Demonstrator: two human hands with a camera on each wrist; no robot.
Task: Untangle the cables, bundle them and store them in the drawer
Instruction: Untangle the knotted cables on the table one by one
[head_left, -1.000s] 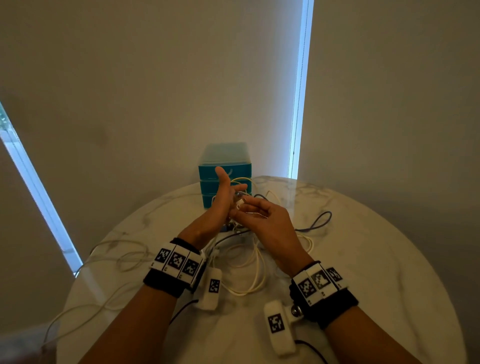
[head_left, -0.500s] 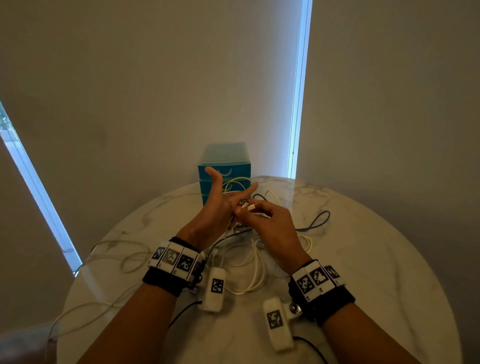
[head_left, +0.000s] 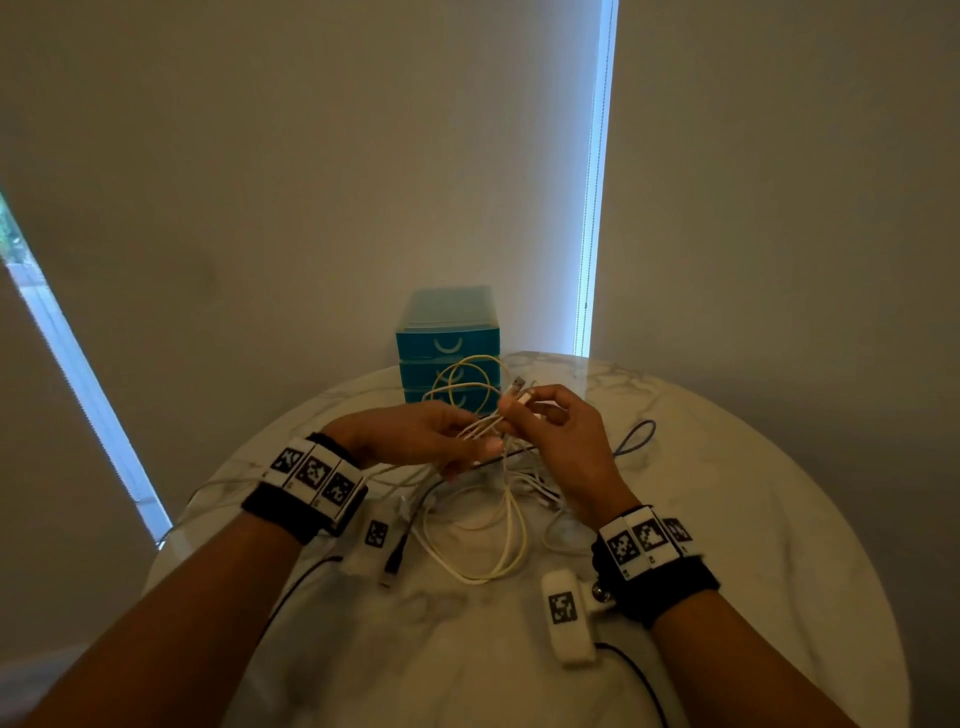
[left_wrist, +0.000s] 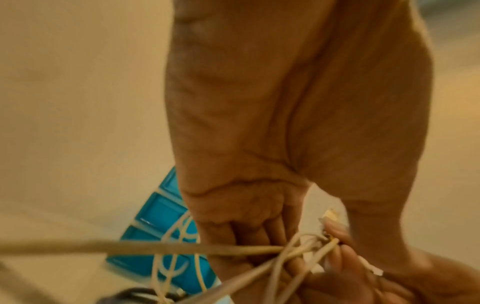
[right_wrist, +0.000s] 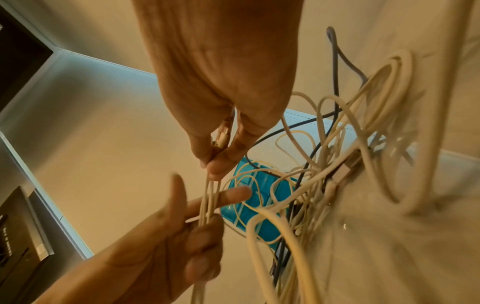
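Cream cables (head_left: 483, 540), thin, round and glossy, lay looped in a tangle on round marble-veined worktop (head_left: 727, 519), just before teal plastic drawer unit (head_left: 448, 343). Right hand (head_left: 558, 431) pinched metal-tipped plug end (right_wrist: 221, 136); left hand (head_left: 415, 436) curled loosely round several raised strands. One dark cable (head_left: 636, 436) trailed right.

A home room, it seems: a round marble desk (head_left: 727, 519) stands against plain walls (head_left: 311, 182), drawn blinds (head_left: 779, 182) leak daylight at their edges, and small teal drawers (head_left: 447, 340) sit beyond the grip.
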